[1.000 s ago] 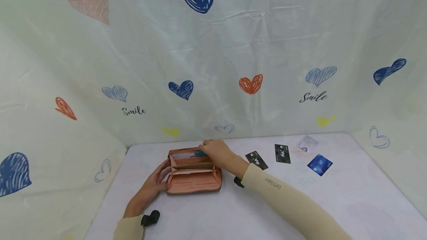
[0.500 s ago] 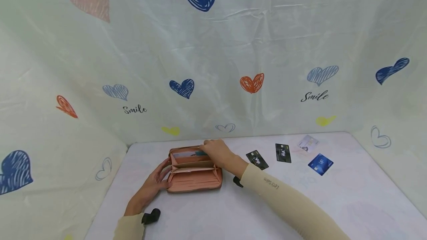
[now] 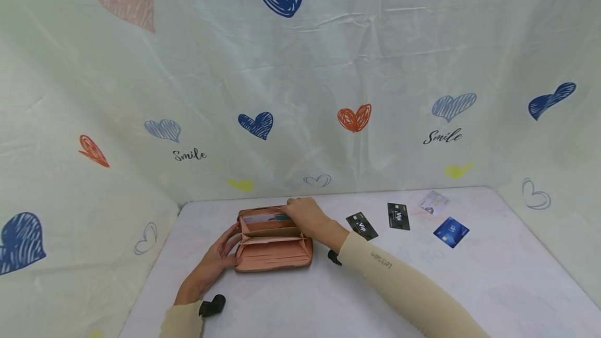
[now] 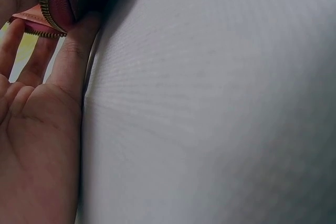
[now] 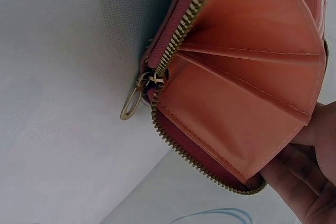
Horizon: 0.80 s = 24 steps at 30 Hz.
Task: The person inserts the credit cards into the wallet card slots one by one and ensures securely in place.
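Note:
A salmon-pink zip-around wallet [image 3: 274,261] lies unzipped and spread on the table, its pleated dividers showing. My left hand [image 3: 217,255] holds its left edge, with the brass zipper teeth [image 4: 46,4] between thumb and fingers in the left wrist view. At the back right, my right hand [image 3: 311,217] grips the rear panel; its fingers [image 5: 294,182] lie behind that panel in the right wrist view. Beside the right fingertips, a teal card [image 3: 282,217] shows in the rear card slots, partly hidden. A brass zip pull [image 5: 132,100] hangs from the wallet's side.
Right of the wallet lie two black VIP cards [image 3: 362,226] [image 3: 398,216], a pale card [image 3: 434,202] and a blue card [image 3: 451,232]. The white table [image 3: 281,306] meets a heart-printed curtain [image 3: 300,77] at the back.
Less of the teal card shows above the slot than a second ago; it has gone lower beside the right fingers. Both hands and the wallet stay nearly in place.

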### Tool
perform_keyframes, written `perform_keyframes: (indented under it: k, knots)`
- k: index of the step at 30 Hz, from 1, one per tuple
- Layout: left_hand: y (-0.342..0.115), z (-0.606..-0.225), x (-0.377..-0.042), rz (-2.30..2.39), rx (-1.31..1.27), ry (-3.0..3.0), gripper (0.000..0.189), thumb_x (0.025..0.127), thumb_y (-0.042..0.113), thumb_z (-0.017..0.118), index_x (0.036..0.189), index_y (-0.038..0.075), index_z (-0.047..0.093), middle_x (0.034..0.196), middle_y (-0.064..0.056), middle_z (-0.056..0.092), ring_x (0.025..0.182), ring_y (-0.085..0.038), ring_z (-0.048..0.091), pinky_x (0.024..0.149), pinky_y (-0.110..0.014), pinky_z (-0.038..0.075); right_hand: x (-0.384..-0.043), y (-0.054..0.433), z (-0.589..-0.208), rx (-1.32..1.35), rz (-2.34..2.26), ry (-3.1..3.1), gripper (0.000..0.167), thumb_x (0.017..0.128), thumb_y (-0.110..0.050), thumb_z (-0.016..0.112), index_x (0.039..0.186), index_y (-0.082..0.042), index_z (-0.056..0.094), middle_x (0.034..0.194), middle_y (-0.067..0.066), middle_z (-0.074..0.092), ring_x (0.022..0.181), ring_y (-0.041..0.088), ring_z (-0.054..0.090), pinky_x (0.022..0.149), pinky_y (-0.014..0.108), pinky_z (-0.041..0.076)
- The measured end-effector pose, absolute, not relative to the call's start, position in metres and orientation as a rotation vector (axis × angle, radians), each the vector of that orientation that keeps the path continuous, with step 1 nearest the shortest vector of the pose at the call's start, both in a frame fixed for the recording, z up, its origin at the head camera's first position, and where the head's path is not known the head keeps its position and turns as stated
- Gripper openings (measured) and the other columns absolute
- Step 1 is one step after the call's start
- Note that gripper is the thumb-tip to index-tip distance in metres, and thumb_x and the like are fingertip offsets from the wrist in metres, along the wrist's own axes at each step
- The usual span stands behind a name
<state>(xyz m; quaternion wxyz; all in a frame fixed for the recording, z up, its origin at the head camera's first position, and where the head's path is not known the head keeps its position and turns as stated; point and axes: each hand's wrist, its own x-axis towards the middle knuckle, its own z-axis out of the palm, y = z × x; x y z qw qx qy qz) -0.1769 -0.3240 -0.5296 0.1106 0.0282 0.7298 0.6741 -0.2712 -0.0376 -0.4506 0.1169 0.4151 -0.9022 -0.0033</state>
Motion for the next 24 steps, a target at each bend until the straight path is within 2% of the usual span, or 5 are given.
perform_keyframes:
  k: [11,15,18,20,24]
  knots:
    - [-0.3232,-0.5298,-0.1767,1.954,0.044,2.168,0.105,0.088,-0.007,0.075,0.171,0.011,0.013,0.176,-0.011,0.013,0.132,0.016,0.041,0.103,-0.013,0.044,-0.2703,-0.0374,-0.4509,1.215,-0.01,-2.665,0.041,0.083,-0.008,0.09,0.121,-0.017,0.078,0.105,0.0,0.075,0.093,0.016,0.074,0.078,0.031,0.061]
    - [-0.3228,-0.5272,-0.1766,1.947,0.039,2.167,0.104,0.089,-0.006,0.075,0.171,0.013,0.013,0.177,-0.011,0.012,0.152,-0.007,0.032,0.103,-0.013,0.044,-0.2691,-0.0378,-0.4511,1.197,-0.039,-2.66,0.039,0.086,-0.008,0.089,0.122,-0.019,0.078,0.105,0.0,0.075,0.093,0.016,0.075,0.076,0.031,0.062]
    - [-0.3226,-0.5254,-0.1764,1.957,0.055,2.151,0.104,0.09,-0.006,0.074,0.171,0.012,0.012,0.177,-0.011,0.01,0.159,-0.023,0.021,0.103,-0.013,0.043,-0.267,-0.0372,-0.45,1.194,-0.057,-2.65,0.041,0.084,-0.01,0.09,0.122,-0.019,0.078,0.105,0.0,0.075,0.093,0.015,0.075,0.076,0.031,0.062]
    - [-0.3225,-0.5251,-0.1762,1.964,0.061,2.148,0.103,0.09,-0.006,0.074,0.171,0.012,0.013,0.177,-0.012,0.01,0.158,-0.018,0.025,0.103,-0.013,0.043,-0.2653,-0.036,-0.4498,1.198,-0.066,-2.641,0.043,0.083,-0.011,0.092,0.122,-0.019,0.077,0.106,0.0,0.075,0.093,0.015,0.075,0.076,0.031,0.062]
    - [-0.3227,-0.5263,-0.1758,1.975,0.078,2.141,0.104,0.09,-0.008,0.074,0.171,0.011,0.012,0.177,-0.013,0.011,0.139,0.01,0.039,0.103,-0.014,0.044,-0.2628,-0.031,-0.4523,1.203,-0.012,-2.635,0.034,0.09,-0.012,0.084,0.123,-0.019,0.077,0.108,-0.001,0.074,0.095,0.015,0.074,0.076,0.031,0.062]
